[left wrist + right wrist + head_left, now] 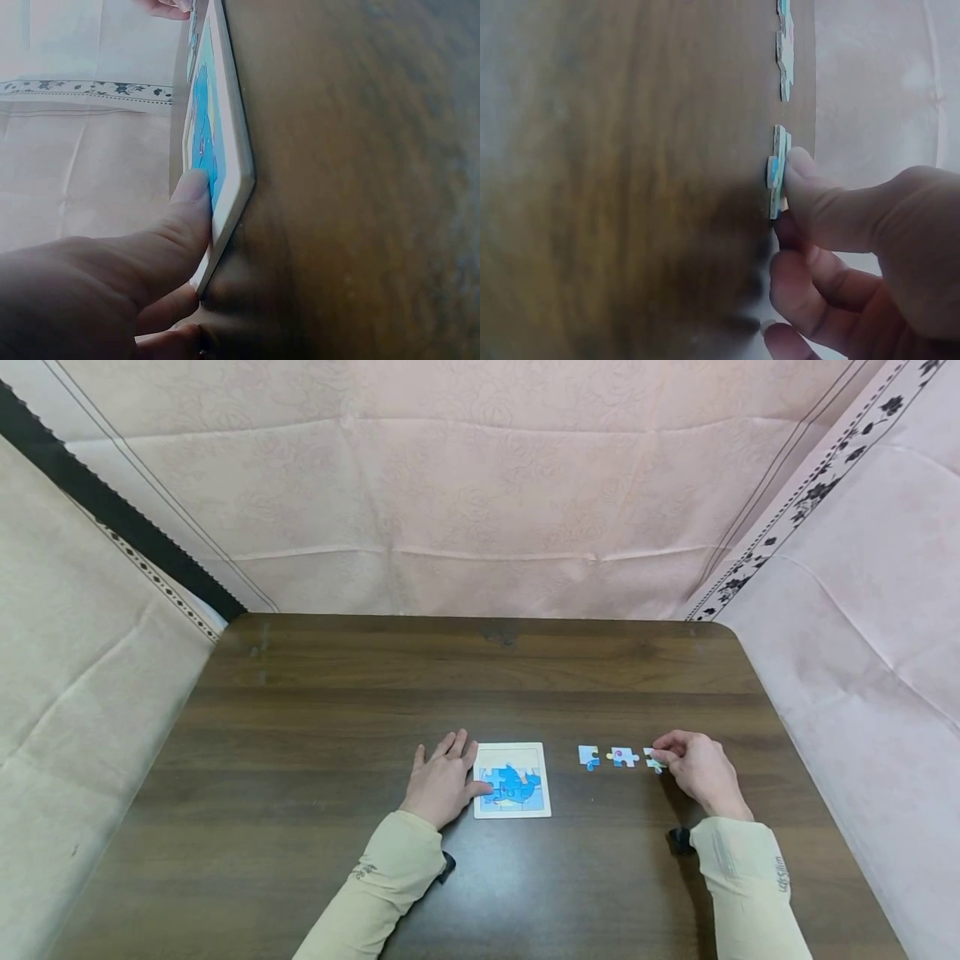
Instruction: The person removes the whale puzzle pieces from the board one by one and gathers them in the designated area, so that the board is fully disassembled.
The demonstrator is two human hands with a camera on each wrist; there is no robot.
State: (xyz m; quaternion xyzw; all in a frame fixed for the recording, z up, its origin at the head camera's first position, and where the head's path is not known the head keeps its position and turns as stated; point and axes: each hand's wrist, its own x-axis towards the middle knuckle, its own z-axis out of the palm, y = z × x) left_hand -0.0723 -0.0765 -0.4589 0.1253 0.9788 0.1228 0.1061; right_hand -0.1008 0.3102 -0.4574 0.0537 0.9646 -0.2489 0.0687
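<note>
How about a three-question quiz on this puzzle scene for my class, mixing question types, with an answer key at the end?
1. Count: how many loose puzzle pieces are in the row to the right of the puzzle board in the head view?

2. True or false: the left hand has its thumb on the board's picture.

3. Multiple choice: which piece in that row is at the fingertips of the right hand, going by the head view?
A) leftmost
B) middle
C) rightmost

Key:
1. Three.
2. True; the left wrist view shows it too.
3. C, the rightmost piece.
</note>
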